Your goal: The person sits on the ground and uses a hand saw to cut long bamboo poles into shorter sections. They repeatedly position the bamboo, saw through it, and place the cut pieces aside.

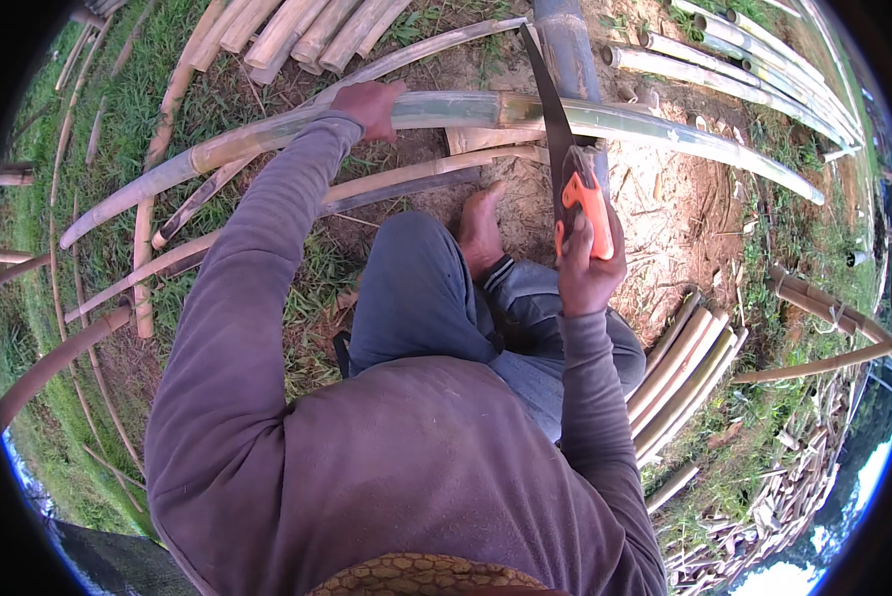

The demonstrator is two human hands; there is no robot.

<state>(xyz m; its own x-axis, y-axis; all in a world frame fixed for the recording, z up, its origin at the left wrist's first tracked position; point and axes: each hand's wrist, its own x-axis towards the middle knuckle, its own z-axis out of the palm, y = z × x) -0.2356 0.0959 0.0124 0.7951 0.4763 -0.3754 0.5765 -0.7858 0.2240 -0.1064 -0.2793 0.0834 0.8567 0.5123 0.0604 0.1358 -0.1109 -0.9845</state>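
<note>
Nearest I get: blue-grey trousers (411, 288), mid-frame, with cut bamboo pieces (676, 377) beside them, lower right. Right hand (592, 266), right of centre, clenched round the orange handle of the saw (595, 204); blade points to upper centre. Bamboo pole (451, 109) arcs across the upper half, blade crossing it; I can't tell if the teeth bite. Left hand (369, 107), upper left of centre, grasps that pole. Thick grey pole (563, 45) passes beneath, upper centre. Farther: bamboo tubes (754, 74), upper right.
</note>
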